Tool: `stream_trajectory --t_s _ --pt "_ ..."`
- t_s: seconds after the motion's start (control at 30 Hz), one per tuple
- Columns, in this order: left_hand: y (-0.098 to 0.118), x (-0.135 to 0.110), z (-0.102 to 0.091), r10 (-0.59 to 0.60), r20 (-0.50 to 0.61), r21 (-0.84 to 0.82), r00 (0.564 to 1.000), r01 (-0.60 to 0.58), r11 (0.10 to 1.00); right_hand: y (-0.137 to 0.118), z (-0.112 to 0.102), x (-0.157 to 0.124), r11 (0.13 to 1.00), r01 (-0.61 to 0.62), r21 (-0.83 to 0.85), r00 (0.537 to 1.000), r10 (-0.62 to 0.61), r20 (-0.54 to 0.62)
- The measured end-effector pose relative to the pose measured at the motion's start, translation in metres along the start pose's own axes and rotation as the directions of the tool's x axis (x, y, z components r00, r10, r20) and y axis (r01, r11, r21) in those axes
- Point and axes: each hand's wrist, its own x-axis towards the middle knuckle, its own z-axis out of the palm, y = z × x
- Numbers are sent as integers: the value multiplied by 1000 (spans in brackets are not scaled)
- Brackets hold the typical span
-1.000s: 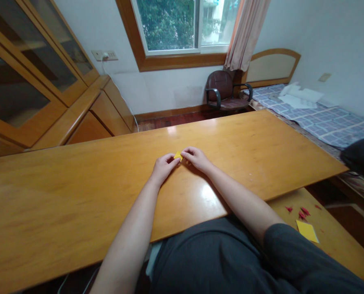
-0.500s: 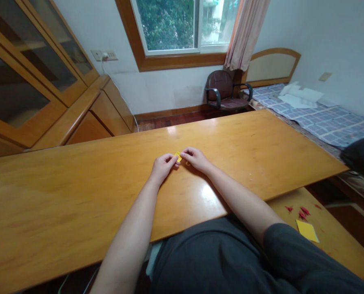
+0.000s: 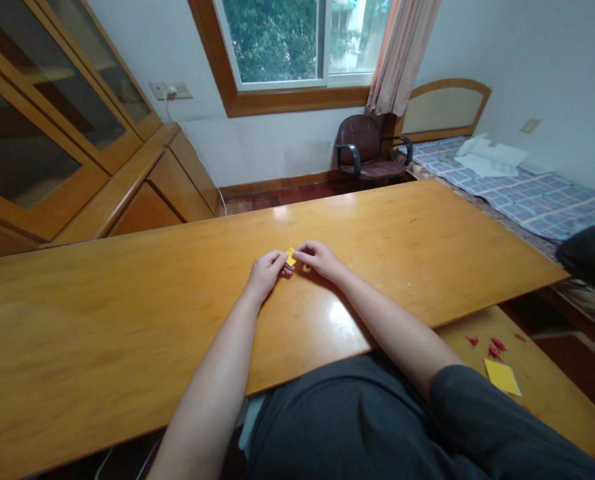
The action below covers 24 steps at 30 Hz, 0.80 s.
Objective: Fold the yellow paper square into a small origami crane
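Observation:
A small piece of yellow paper (image 3: 291, 258), seemingly folded, is held between my two hands just above the wooden table (image 3: 152, 313). My left hand (image 3: 267, 272) pinches its left side between thumb and fingers. From the other side, my right hand (image 3: 319, 259) has its thumb and forefinger closed at the paper's right edge. The exact folds are too small to make out.
On a lower wooden surface (image 3: 567, 407) at the right lie a flat stack of yellow paper (image 3: 502, 377) and several small red pieces (image 3: 496, 348). Beyond the table stand a brown armchair (image 3: 360, 147), a bed (image 3: 537, 193) and a glass-doored cabinet (image 3: 127, 157).
The yellow paper has turned slightly between my fingers, and my right fingertips have shifted a little leftward over its edge. My arms stay in place.

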Motion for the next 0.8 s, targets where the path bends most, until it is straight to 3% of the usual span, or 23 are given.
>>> stream_trajectory --t_s 0.6,0.8 --pt "2 -1 2 14 49 69 999 -17 997 -3 0 -1 975 124 -183 992 -125 8" --pt "-1 0 1 7 64 73 998 -12 997 -3 0 -2 982 102 -161 995 -100 17"
